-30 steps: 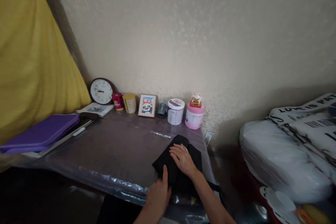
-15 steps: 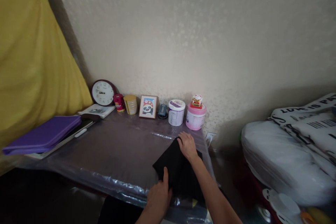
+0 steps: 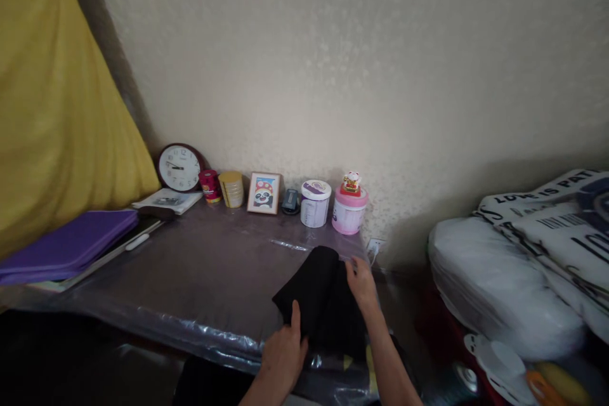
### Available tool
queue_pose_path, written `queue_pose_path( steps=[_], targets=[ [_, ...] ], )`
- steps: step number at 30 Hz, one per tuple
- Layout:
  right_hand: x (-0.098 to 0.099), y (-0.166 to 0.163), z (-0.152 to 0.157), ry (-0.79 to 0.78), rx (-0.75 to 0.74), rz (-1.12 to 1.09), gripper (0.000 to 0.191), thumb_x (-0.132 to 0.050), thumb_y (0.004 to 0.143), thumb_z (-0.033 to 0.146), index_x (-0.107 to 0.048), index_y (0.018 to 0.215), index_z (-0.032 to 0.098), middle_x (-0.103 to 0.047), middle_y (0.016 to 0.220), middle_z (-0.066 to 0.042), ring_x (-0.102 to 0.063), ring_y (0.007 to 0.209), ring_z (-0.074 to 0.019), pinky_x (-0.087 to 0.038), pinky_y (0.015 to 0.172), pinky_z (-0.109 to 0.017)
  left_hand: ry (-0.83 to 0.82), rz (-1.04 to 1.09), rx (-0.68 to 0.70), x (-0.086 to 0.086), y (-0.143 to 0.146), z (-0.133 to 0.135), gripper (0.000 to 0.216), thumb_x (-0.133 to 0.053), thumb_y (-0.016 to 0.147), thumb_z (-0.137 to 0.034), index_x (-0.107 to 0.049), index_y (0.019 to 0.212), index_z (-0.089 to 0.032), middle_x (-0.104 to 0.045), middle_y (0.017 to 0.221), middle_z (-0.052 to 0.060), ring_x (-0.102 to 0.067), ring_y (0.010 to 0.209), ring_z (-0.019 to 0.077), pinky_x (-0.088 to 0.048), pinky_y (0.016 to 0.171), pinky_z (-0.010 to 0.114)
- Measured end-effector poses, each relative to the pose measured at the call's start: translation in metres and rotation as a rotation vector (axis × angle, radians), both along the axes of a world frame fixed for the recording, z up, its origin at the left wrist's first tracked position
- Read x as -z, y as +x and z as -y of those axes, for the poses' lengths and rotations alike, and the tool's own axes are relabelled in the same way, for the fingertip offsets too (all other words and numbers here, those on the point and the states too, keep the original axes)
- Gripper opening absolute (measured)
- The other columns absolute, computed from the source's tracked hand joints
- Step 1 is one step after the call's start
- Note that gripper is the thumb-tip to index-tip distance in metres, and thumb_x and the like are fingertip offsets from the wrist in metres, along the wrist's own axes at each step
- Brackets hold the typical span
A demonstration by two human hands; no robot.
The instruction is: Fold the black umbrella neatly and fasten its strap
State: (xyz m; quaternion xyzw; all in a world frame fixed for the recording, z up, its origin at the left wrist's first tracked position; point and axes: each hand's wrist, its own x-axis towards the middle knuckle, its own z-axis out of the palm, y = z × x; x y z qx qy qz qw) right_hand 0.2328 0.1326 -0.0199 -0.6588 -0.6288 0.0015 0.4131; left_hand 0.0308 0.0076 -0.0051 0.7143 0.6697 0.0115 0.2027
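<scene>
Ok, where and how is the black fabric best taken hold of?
Probably pinch the black fabric by the far edge of its left flap, coming from the far right, where the right hand is near: that edge looks rounded and slightly raised, while the left hand occupies the near-left side.

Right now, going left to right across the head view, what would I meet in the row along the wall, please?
Clock, red container, yellow-topped container, framed panda picture, small dark object, white-and-purple tub, pink tub.
</scene>
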Motion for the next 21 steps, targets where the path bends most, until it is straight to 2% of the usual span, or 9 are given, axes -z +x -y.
queue_pose_path(
  steps=[3, 7, 14, 21],
  targets=[
    [0.014, 0.026, 0.025, -0.147, 0.093, -0.08, 0.036, -0.04, 0.078, 0.036, -0.059, 0.096, 0.012, -0.065, 0.091, -0.014, -0.06, 0.086, -0.0227, -0.045, 0.078, -0.032, 0.019, 0.012, -0.001, 0.001, -0.001, 0.001, 0.061, -0.034, 0.085, -0.029, -0.007, 0.138, -0.013, -0.065, 0.09, 0.01, -0.061, 0.081, 0.0188, -0.04, 0.067, 0.026],
    [0.023, 0.036, 0.046, -0.266, 0.089, -0.168, 0.036, -0.04, 0.076, 0.041, -0.061, 0.092, 0.015, -0.066, 0.088, -0.011, -0.062, 0.083, -0.0227, -0.045, 0.075, -0.031, 0.039, 0.026, 0.001, 0.0, -0.003, 0.001, 0.06, -0.033, 0.086, -0.031, -0.008, 0.137, -0.013, -0.065, 0.088, 0.009, -0.061, 0.08, 0.0188, -0.04, 0.067, 0.026],
    [0.02, 0.028, 0.053, -0.281, 0.023, -0.316, 0.039, -0.045, 0.072, 0.047, -0.063, 0.087, 0.015, -0.068, 0.085, -0.01, -0.063, 0.082, -0.0238, -0.046, 0.073, -0.031, 0.016, 0.138, -0.005, -0.005, -0.014, -0.002, 0.06, -0.032, 0.085, -0.036, -0.013, 0.137, -0.013, -0.065, 0.09, 0.009, -0.061, 0.083, 0.019, -0.039, 0.068, 0.026],
    [0.005, 0.014, 0.067, -0.274, 0.077, -0.19, 0.039, -0.042, 0.076, 0.048, -0.06, 0.092, 0.018, -0.068, 0.079, -0.008, -0.064, 0.079, -0.0235, -0.045, 0.068, -0.03, -0.003, 0.203, -0.005, -0.008, -0.019, -0.003, 0.061, -0.031, 0.085, -0.037, -0.011, 0.137, -0.012, -0.064, 0.095, 0.01, -0.06, 0.086, 0.0187, -0.039, 0.07, 0.025]
  ],
)
